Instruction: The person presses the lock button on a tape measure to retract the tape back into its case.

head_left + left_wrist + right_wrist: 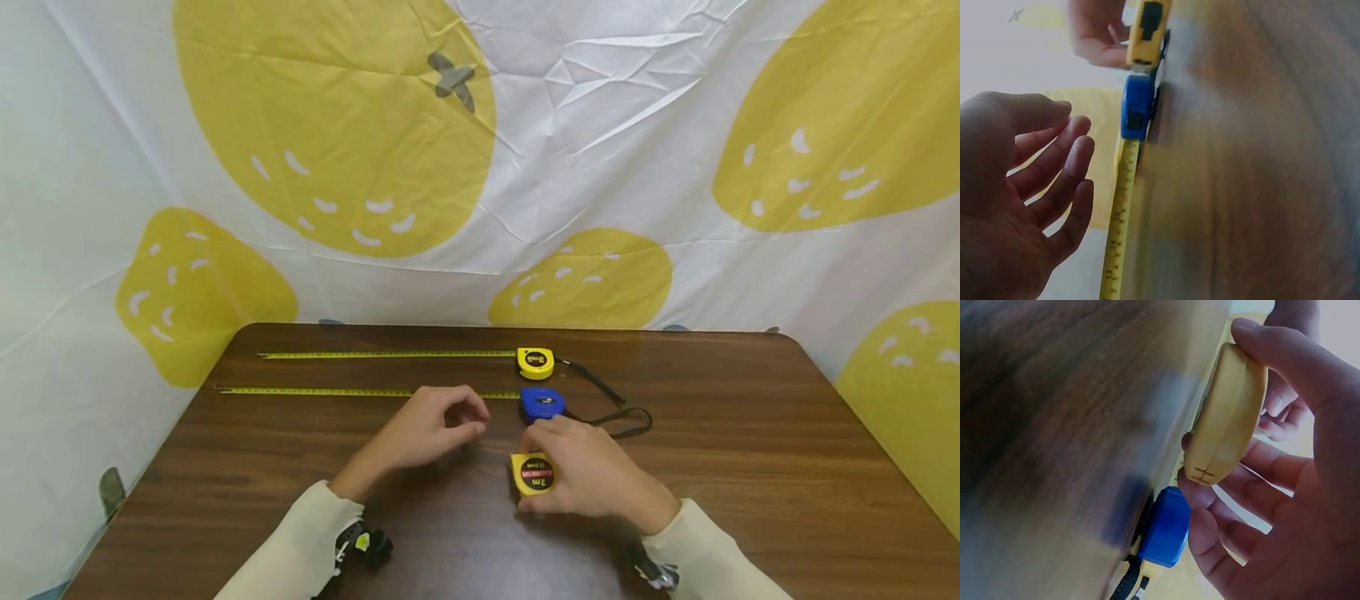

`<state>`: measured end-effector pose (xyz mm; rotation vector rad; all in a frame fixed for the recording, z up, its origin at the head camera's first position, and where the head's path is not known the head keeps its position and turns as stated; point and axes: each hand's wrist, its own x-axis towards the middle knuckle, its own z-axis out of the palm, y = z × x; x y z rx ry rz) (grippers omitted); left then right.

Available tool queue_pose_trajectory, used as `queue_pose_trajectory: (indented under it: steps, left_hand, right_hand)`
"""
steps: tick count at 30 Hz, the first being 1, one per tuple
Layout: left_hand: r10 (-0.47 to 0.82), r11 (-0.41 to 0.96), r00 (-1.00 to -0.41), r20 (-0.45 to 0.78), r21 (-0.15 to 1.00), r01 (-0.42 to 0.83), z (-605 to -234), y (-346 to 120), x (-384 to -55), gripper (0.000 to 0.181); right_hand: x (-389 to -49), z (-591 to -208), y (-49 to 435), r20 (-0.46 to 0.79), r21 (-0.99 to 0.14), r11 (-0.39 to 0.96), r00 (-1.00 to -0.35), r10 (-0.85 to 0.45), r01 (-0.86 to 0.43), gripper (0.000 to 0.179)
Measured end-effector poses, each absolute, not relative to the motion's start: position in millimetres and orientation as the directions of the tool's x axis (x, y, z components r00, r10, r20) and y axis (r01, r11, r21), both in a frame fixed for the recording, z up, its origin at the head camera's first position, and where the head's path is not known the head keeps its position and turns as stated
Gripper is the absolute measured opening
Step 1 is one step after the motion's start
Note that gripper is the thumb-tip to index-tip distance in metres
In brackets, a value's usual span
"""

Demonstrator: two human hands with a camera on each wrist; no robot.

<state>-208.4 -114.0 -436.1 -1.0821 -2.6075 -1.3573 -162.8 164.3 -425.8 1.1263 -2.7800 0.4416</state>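
Observation:
My right hand (592,471) grips a small yellow measuring tape (535,474) marked 2m between thumb and fingers, just in front of the blue tape measure. In the right wrist view the yellow case (1225,419) shows its rounded back edge. To its left, my left hand (431,425) hovers over the table with loosely bent fingers and nothing between them. The blue tape measure (542,404) lies behind my hands, its yellow blade (315,392) drawn out to the left. Farther back lies another yellow tape measure (535,363), its blade (390,355) also pulled out leftward.
Black wrist straps trail right from the blue tape, a looped strap (633,423), and from the far yellow one, a straight cord (600,382). The brown wooden table (750,442) ends at a fruit-patterned cloth (600,150) hanging behind it.

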Motion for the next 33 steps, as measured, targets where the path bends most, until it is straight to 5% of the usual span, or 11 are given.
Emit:
queue_pose_trajectory:
  steps: [33]
  left_hand:
    - [0.439, 0.448, -0.838, 0.324, 0.73, 0.516, -428, -148, -225, 0.006]
  right_hand:
    - [-166, -429, 168, 0.191, -0.278, 0.698, -0.75, -0.634, -0.66, 0.062]
